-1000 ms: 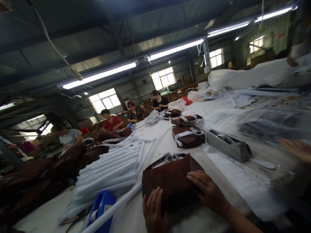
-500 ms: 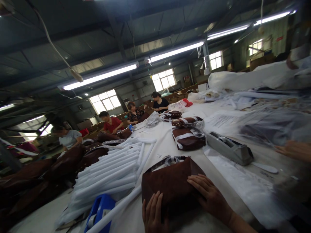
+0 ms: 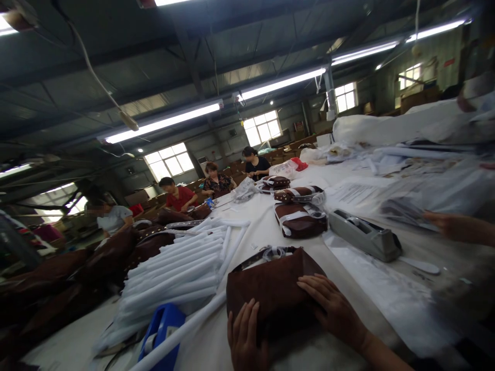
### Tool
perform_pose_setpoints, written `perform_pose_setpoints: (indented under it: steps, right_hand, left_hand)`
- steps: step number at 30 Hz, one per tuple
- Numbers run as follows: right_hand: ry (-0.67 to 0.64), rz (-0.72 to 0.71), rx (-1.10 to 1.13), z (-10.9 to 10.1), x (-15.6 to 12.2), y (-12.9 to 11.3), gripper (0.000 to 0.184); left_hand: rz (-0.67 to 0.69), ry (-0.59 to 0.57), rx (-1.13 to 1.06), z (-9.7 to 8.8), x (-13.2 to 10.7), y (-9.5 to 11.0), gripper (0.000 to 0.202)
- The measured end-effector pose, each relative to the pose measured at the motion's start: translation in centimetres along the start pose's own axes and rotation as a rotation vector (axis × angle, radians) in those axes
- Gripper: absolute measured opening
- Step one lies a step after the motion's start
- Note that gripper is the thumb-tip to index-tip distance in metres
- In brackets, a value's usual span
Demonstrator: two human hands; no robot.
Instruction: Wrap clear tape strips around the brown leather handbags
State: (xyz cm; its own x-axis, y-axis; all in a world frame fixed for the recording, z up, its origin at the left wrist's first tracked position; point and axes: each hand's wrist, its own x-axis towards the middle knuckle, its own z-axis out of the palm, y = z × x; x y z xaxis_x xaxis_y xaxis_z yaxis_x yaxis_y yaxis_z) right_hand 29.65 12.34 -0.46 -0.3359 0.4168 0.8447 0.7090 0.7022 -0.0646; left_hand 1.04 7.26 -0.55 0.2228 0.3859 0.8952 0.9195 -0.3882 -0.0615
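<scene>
- Lying toward the near edge of the worktop (image 3: pixel 260 229): one brown bag (image 3: pixel 266 281), plastic-wrapped strap (image 3: pixel 274 252) facing the far edge.
- Resting on its near left part: left hand (image 3: pixel 247 335), fingers lying close together; thumb hiding, cannot tell whether clamping.
- Resting on its right side: right hand (image 3: pixel 334 309), fingers lying together, fairly flat; grip underneath hiding likewise.
- Lining up toward the far edge: banded bags (image 3: pixel 301 221).
- Lying left: white tubes (image 3: pixel 174 270), blue tape dispenser (image 3: pixel 160 330); right: grey tape dispenser (image 3: pixel 365 237).
- Showing toward the right edge: co-worker's hand (image 3: pixel 460 228).
- Handling well, by judgement: pressing evenly from both sides, avoiding creasing, sparing the strap.
</scene>
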Motion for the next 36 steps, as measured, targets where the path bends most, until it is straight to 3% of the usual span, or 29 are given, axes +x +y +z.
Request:
perform_pose_setpoints:
  steps: [25, 36]
  right_hand:
    - [0.0, 0.004, 0.006, 0.0, 0.0, 0.1, 0.054]
    - [0.001, -0.005, -0.005, 0.0, -0.1, 0.1, 0.053]
  left_hand:
    - [0.028, -0.029, 0.049, -0.6, 0.2, 0.0, 0.049]
    - [-0.087, 0.003, -0.025, -0.2, 0.1, 0.8, 0.045]
